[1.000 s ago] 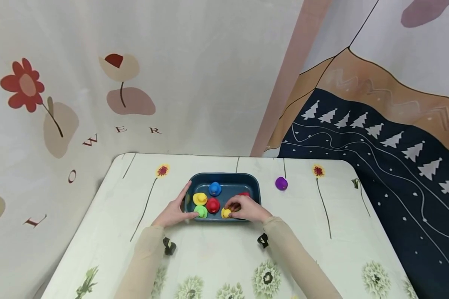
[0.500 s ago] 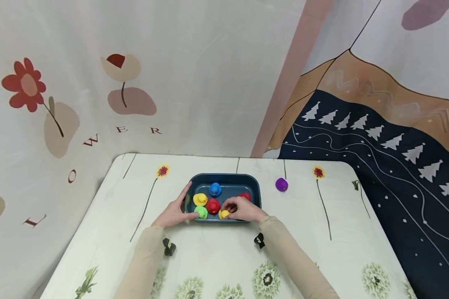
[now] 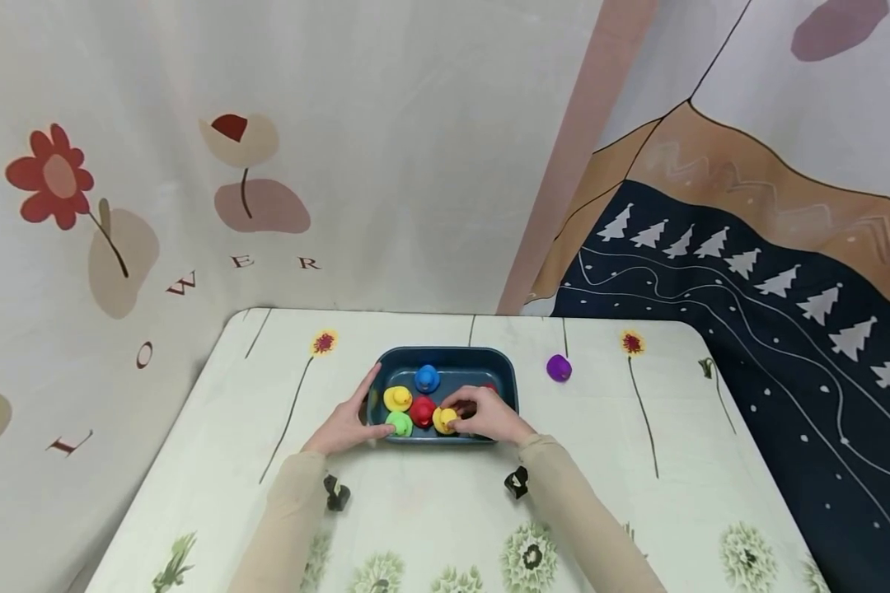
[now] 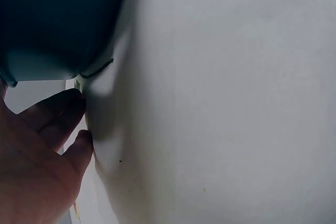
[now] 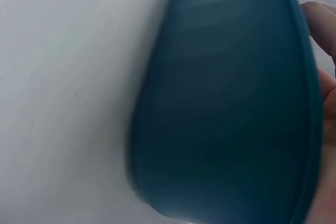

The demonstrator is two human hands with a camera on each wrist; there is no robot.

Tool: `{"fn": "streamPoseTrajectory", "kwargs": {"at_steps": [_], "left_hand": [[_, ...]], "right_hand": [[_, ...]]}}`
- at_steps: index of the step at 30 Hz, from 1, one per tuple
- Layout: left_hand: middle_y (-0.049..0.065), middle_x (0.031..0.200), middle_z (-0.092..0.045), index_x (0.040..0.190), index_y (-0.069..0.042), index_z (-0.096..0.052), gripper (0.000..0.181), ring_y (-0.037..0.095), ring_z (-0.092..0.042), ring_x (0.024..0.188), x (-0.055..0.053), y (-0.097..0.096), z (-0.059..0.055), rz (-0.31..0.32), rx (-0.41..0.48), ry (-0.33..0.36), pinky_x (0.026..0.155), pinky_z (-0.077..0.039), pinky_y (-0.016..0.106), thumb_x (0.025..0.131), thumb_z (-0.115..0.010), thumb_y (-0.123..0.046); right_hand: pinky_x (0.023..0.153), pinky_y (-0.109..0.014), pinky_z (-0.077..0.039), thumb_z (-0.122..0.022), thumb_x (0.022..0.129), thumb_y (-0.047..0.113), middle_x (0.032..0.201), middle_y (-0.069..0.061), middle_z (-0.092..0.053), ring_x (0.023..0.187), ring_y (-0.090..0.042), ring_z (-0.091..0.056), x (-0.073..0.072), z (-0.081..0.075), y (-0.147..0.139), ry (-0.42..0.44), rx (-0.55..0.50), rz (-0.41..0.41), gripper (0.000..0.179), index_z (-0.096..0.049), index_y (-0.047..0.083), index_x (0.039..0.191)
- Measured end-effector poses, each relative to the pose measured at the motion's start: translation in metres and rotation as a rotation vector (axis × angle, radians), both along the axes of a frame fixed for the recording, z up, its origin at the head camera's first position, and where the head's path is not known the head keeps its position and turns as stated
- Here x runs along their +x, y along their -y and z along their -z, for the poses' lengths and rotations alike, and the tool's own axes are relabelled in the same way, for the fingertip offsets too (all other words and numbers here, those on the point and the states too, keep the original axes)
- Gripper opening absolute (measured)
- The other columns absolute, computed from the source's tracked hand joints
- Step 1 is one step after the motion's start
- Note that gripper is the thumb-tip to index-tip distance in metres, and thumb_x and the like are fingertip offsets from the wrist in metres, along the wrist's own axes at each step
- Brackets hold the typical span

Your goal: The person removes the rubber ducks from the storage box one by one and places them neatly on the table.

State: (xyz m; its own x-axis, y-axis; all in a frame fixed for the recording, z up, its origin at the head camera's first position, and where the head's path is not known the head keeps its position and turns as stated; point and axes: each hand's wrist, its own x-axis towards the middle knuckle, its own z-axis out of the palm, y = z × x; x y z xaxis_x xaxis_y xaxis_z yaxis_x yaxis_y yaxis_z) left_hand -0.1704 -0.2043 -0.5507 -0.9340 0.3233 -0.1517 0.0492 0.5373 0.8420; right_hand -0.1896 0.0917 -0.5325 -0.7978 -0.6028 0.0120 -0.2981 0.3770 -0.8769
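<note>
Against the tray (image 3: 460, 376), in the head view, the left hand (image 3: 346, 424) spreads its fingers; the right hand (image 3: 489, 416), reaching in, pinches the front yellow duck (image 3: 445, 420) inside, mostly hiding a red toy (image 3: 491, 386). Left wrist: fingertips loosely parted beside the tray. Right wrist: tray blurred, hand cut off, duck hidden.

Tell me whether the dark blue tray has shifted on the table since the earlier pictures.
No: in the head view the tray shows no shift against the printed red-and-yellow flower to its left.
</note>
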Motion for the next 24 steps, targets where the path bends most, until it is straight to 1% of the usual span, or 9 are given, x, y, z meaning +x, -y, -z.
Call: {"fn": "streamPoseTrajectory", "kwargs": {"at_steps": [5, 7, 13, 17, 21, 24], "left_hand": [[0.025, 0.154, -0.023, 0.155, -0.037, -0.005, 0.106, 0.049, -0.029, 0.134, 0.0, -0.001, 0.001, -0.006, 0.004, 0.003, 0.105, -0.023, 0.066, 0.079, -0.079, -0.04], [0.025, 0.154, -0.023, 0.156, -0.037, -0.006, 0.106, 0.049, -0.03, 0.134, 0.0, -0.001, 0.001, -0.008, 0.003, 0.002, 0.105, -0.023, 0.066, 0.079, -0.079, -0.04], [0.025, 0.154, -0.022, 0.156, -0.036, -0.006, 0.106, 0.049, -0.029, 0.134, 0.0, -0.003, 0.0, -0.008, 0.002, 0.005, 0.104, -0.023, 0.067, 0.079, -0.079, -0.039], [0.026, 0.153, -0.024, 0.156, -0.035, -0.007, 0.106, 0.049, -0.03, 0.134, 0.0, -0.003, 0.0, -0.01, 0.009, 0.001, 0.104, -0.024, 0.066, 0.079, -0.08, -0.038], [0.026, 0.153, -0.024, 0.156, -0.036, -0.006, 0.106, 0.049, -0.03, 0.134, 0.0, -0.002, 0.0, -0.01, 0.003, -0.003, 0.104, -0.024, 0.066, 0.079, -0.08, -0.038], [0.025, 0.154, -0.023, 0.155, -0.037, -0.006, 0.106, 0.049, -0.029, 0.134, 0.0, -0.001, -0.001, -0.011, 0.0, 0.001, 0.104, -0.024, 0.066, 0.079, -0.079, -0.039]], "right_hand": [[0.079, -0.033, -0.054, -0.071, 0.083, 0.003, 0.101, -0.004, -0.064, 0.085, -0.015, -0.06, 0.003, -0.007, -0.004, -0.022, -0.066, 0.035, 0.024, -0.07, 0.003, 0.107], [0.08, -0.034, -0.054, -0.071, 0.083, 0.002, 0.104, -0.005, -0.064, 0.087, -0.015, -0.059, 0.003, -0.009, -0.006, -0.026, -0.075, 0.049, 0.026, -0.07, 0.003, 0.109], [0.081, -0.029, -0.053, -0.07, 0.085, 0.003, 0.11, -0.004, -0.063, 0.091, -0.017, -0.06, 0.005, -0.015, -0.013, -0.012, -0.09, 0.125, 0.028, -0.069, 0.005, 0.113], [0.082, -0.026, -0.052, -0.071, 0.086, 0.003, 0.11, -0.005, -0.062, 0.092, -0.018, -0.06, 0.007, -0.017, -0.02, -0.012, -0.118, 0.159, 0.027, -0.069, 0.005, 0.113], [0.086, -0.039, -0.052, -0.069, 0.086, -0.001, 0.113, -0.015, -0.061, 0.095, -0.028, -0.061, 0.019, -0.041, -0.024, 0.006, -0.136, 0.17, 0.029, -0.067, -0.004, 0.115], [0.089, -0.052, -0.048, -0.067, 0.086, -0.007, 0.115, -0.024, -0.058, 0.097, -0.036, -0.058, 0.026, -0.057, -0.027, 0.025, -0.153, 0.17, 0.03, -0.063, -0.011, 0.115]]}}
